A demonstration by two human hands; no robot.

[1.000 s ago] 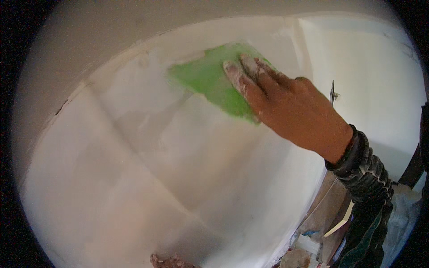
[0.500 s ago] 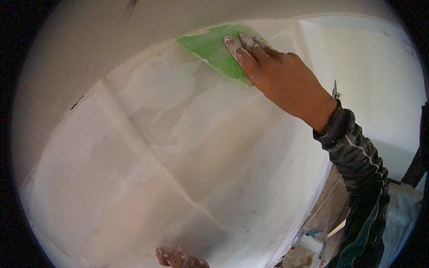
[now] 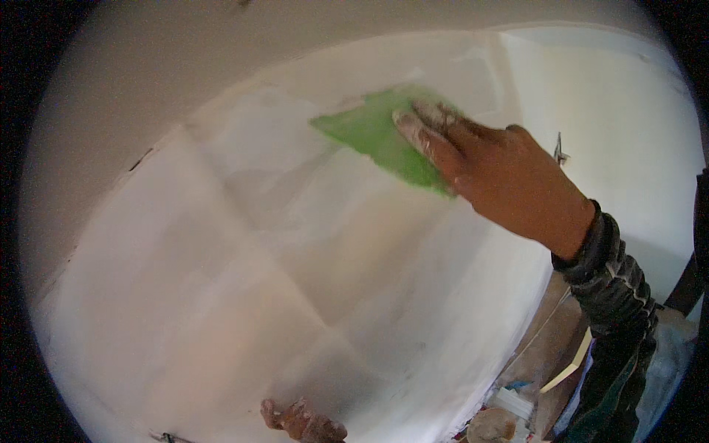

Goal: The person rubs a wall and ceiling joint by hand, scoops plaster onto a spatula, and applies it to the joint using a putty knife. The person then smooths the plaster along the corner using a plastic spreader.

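Note:
My right hand (image 3: 509,173), dusted white at the fingers, presses a green sheet of sandpaper (image 3: 369,133) against the pale wall (image 3: 244,295). The fingertips lie over the sheet's right part; its left corner sticks out past them. Smears of white filler and a raised vertical band mark the wall. At the lower edge my left hand (image 3: 304,422), coated in whitish dust, is close to the wall with its fingers curled. What is inside those fingers, if anything, is hidden.
A beige ceiling (image 3: 148,66) meets the wall's top edge, with a dark crack near the left. A small metal fitting (image 3: 560,151) projects from the brighter wall (image 3: 591,88) at right. At lower right are a round container (image 3: 490,426), a pale strip (image 3: 569,369) and clear plastic sheeting (image 3: 672,354).
My right hand and the sandpaper have slid down and to the right over the wall. My left hand has come slightly further up into view.

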